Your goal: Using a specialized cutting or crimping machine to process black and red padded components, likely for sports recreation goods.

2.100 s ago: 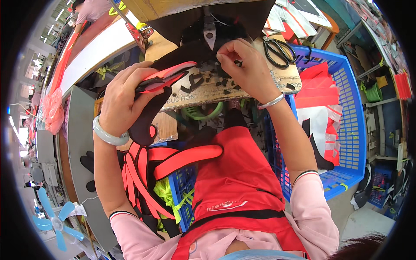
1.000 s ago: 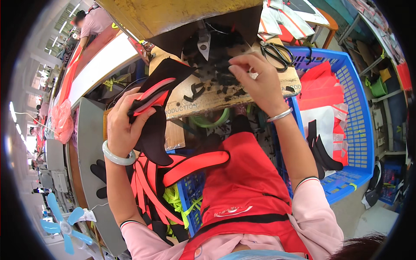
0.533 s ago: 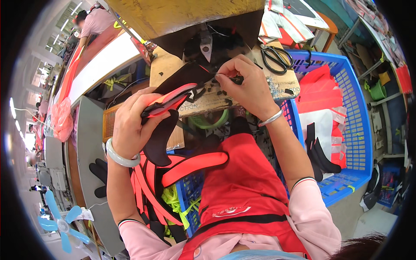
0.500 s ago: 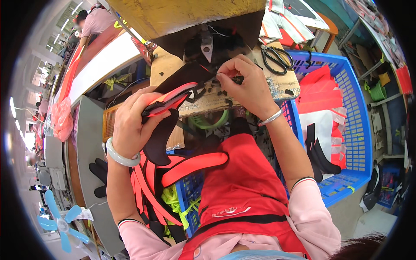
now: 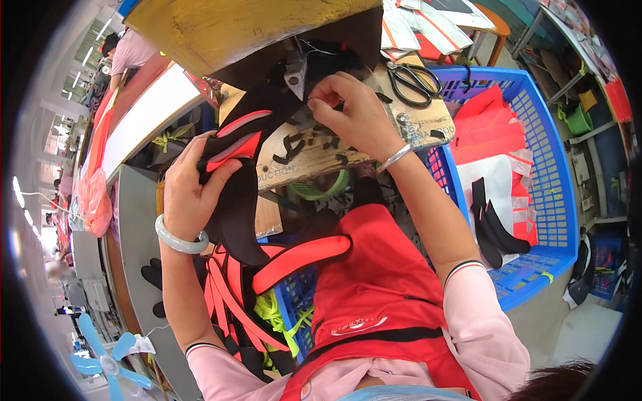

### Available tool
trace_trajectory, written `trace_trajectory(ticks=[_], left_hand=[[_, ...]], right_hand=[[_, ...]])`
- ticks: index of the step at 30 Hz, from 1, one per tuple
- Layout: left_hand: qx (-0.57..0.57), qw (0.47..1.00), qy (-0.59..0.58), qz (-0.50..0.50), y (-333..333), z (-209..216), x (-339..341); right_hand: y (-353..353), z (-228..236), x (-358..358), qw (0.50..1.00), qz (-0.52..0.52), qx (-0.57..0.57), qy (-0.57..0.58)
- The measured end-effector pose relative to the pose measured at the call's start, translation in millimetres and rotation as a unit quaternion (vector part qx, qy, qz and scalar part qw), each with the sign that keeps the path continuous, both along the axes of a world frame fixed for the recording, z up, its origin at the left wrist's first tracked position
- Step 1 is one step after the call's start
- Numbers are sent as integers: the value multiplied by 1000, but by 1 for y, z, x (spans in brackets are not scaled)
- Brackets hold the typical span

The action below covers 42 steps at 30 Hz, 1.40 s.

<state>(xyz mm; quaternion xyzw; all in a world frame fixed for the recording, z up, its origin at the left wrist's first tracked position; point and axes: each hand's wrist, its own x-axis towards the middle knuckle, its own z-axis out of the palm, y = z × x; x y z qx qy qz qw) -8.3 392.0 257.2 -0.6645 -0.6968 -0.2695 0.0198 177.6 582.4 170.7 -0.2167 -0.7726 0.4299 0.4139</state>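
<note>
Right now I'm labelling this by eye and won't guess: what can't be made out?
All in the head view:
1. Whether the right hand touches the black cloth: black merges with the shadow behind.
2. The green basket's far part: the table covers it.
3. The rest of the yellow box: cut off by the upper edge.

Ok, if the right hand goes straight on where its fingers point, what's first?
Black fabric, it seems, directly ahead of the right hand; the metal tip looks close above that line. Depth unclear.
</note>
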Motion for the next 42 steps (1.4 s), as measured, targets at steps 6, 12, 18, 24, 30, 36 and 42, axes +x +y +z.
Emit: trace_trajectory(ticks=[6,12,18,24,30,36,42], left_hand=[[6,999,-36,5,1,2,-1],[19,997,-76,8,-3,1,-3],[6,990,-140,13,-14,-1,-2],[0,989,-145,9,-18,0,9],[-21,991,-130,-13,-21,-1,17],[-21,994,-109,-16,-22,2,17],[-13,993,-117,-10,-18,1,15]], right_hand=[[3,-1,-6,1000,-10,16,0],[12,-6,-5,996,-8,-68,61],[13,-13,9,987,-126,101,21],[-18,-5,24,997,-61,38,32],[-24,-1,24,998,-36,30,44],[-24,1,22,999,-23,27,33],[-21,-1,13,998,-48,45,12]])
